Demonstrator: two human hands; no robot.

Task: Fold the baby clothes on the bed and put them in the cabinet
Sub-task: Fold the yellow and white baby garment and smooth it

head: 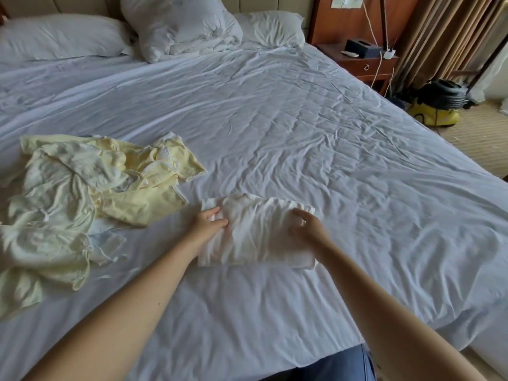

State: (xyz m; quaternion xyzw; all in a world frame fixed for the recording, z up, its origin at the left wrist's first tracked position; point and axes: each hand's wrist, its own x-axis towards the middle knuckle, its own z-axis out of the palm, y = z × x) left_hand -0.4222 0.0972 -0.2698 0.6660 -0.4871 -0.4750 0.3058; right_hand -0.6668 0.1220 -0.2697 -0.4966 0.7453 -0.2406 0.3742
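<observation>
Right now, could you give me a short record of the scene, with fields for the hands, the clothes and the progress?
Surface: bed
In work: white garment, folded flat
Left hand: touches its left edge, grip unclear
Right hand: touches its right part, grip unclear
Waiting: pile of yellow clothes, unfolded, at left
Cabinet: not in view

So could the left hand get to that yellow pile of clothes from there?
Probably yes: the left hand rests on the folded white garment, and the yellow pile lies just beside it, with nothing between them.
</observation>
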